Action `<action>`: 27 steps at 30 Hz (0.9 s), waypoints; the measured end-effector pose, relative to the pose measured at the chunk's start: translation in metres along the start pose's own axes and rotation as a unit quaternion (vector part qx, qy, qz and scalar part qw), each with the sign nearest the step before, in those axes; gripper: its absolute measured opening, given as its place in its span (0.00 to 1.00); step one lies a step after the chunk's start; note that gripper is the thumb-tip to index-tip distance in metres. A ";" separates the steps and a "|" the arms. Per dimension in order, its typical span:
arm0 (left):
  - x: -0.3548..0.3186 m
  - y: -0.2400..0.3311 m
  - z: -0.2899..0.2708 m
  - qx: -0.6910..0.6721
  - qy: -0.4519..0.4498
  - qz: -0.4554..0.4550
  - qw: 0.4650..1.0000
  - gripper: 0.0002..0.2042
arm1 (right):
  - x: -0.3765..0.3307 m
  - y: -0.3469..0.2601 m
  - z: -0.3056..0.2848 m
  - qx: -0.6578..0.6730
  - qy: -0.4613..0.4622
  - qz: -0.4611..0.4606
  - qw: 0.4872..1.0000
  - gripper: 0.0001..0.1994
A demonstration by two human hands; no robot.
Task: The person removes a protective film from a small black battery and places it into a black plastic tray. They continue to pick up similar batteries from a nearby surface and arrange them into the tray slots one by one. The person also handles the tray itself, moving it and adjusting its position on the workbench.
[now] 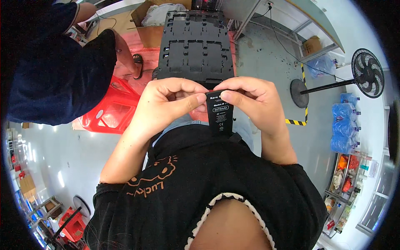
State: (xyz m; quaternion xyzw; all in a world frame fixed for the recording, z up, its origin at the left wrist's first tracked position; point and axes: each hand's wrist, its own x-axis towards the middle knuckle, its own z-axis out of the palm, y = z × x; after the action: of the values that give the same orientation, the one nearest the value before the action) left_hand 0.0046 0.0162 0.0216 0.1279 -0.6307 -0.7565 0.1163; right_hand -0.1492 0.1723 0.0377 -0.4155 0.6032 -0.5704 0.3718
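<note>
A flat black phone battery (220, 118) with white print hangs in front of my chest. My left hand (168, 100) pinches its upper left corner between thumb and fingers. At the upper right corner, the thumb of my right hand (254, 100) presses on the printed face, with the fingers curled behind. The back of the battery is hidden. Just beyond my hands stands a black moulded tray (196, 50) with rows of cut-out slots, some of its near edge covered by my fingers.
A person in dark clothes (58, 79) stands at the left beside a red plastic stool (112, 108). Behind the tray is a cardboard box (149, 35) holding a white bag. To the right are a black standing fan (367, 73), blue water jugs (345, 125) and a loaded shelf (343, 187).
</note>
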 end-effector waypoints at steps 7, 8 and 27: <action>0.003 -0.008 0.004 0.002 0.029 0.016 0.999 0.04 | 0.001 0.004 0.001 -0.024 0.010 -0.001 1.000 0.07; 0.004 -0.009 0.003 -0.003 0.025 0.023 0.999 0.04 | 0.001 0.004 0.002 -0.023 0.009 0.001 1.000 0.08; 0.012 -0.026 -0.007 -0.126 0.095 0.019 0.987 0.07 | 0.004 0.025 0.003 0.195 0.014 0.002 0.981 0.16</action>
State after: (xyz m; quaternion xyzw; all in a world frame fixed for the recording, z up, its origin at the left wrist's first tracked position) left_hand -0.0048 0.0101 -0.0057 0.1715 -0.5190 -0.8119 0.2052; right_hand -0.1505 0.1673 0.0127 -0.3261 0.4859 -0.6821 0.4385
